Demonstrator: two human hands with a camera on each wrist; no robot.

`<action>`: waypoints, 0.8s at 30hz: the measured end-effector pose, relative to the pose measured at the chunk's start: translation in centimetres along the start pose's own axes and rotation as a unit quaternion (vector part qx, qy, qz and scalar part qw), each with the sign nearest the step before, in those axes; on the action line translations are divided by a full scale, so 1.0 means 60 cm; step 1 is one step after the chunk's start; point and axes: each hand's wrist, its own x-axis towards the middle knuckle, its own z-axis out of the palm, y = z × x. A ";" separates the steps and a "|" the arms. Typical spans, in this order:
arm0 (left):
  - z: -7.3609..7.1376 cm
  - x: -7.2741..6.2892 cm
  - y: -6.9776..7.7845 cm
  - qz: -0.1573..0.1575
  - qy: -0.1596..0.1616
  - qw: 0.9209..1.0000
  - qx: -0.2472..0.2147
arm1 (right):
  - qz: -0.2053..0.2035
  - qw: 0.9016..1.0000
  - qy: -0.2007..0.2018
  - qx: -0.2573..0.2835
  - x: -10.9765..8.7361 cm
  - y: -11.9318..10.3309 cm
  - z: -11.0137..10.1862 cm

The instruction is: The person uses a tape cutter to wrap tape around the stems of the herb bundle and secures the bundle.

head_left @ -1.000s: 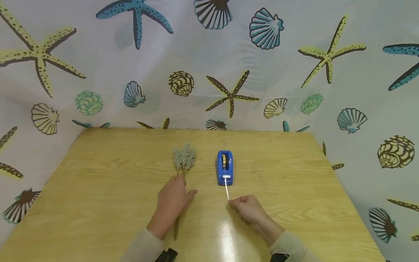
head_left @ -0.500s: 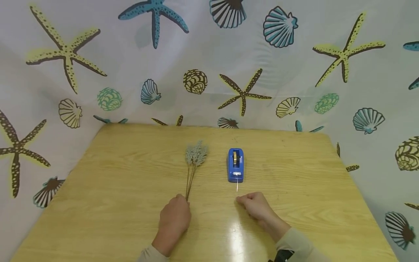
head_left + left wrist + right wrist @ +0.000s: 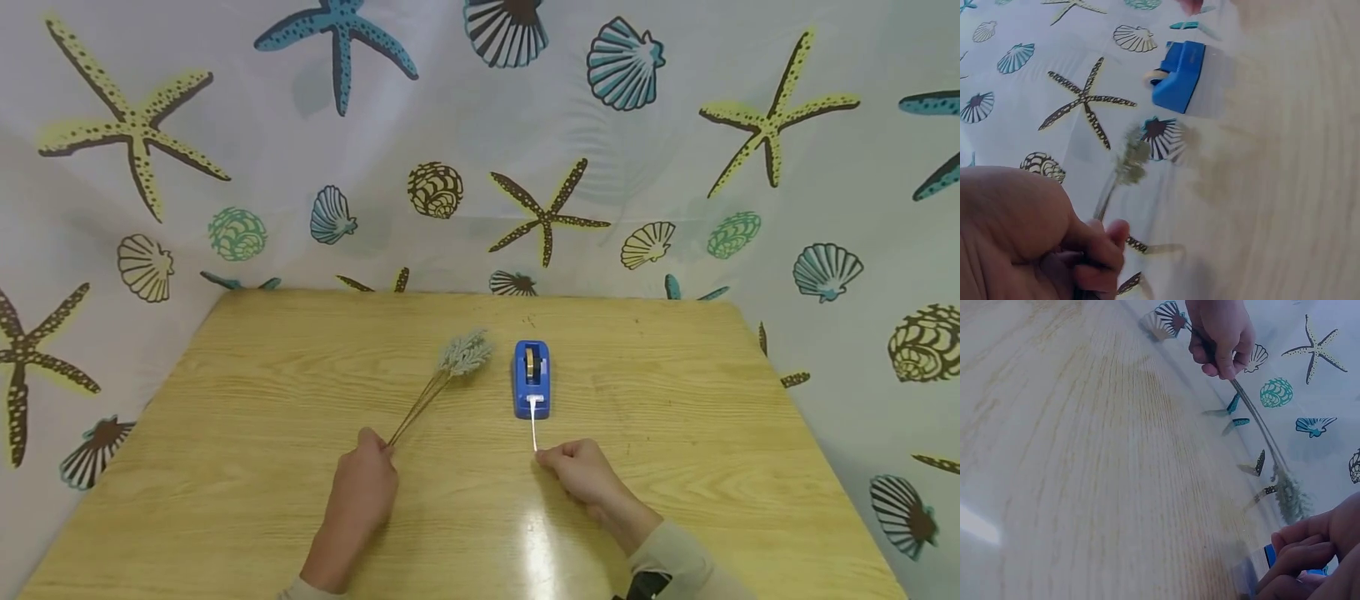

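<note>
My left hand (image 3: 360, 487) grips the thin brown stems of a small bunch of dried flowers (image 3: 467, 353). The pale grey-green heads point up and to the right, tilted toward a blue tape dispenser (image 3: 532, 389). In the left wrist view, the flower heads (image 3: 1133, 156) are blurred and the stems run into the curled fingers. My right hand (image 3: 588, 477) pinches the free end of a strip of tape (image 3: 534, 432), stretched from the dispenser's cutting edge toward me. The right wrist view shows the left hand (image 3: 1225, 337) around the stems, while my right fingers mostly cover the dispenser.
The wooden table (image 3: 247, 400) has a light glare near its front. Behind it and along both sides hangs a white cloth (image 3: 360, 150) printed with starfish and shells. A black wrist strap (image 3: 649, 585) shows at the right sleeve.
My left hand has shifted left and back along the stems, and the bunch has swung from nearly upright to leaning right. My right hand stays at the tape, with the strip still stretched out.
</note>
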 end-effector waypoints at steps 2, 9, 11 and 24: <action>-0.018 0.000 -0.003 0.016 -0.006 1.000 -0.012 | -0.002 1.000 0.000 -0.001 -0.001 0.000 0.000; -0.108 0.000 -0.048 0.044 -0.035 0.998 0.003 | -0.012 1.000 -0.009 -0.003 -0.002 -0.004 -0.003; -0.136 -0.004 -0.069 0.047 -0.050 0.997 0.020 | -0.009 1.000 -0.016 -0.005 -0.004 -0.008 -0.006; -0.169 -0.011 -0.120 0.082 -0.149 0.985 -0.036 | -0.008 0.998 -0.058 -0.007 -0.014 -0.041 -0.036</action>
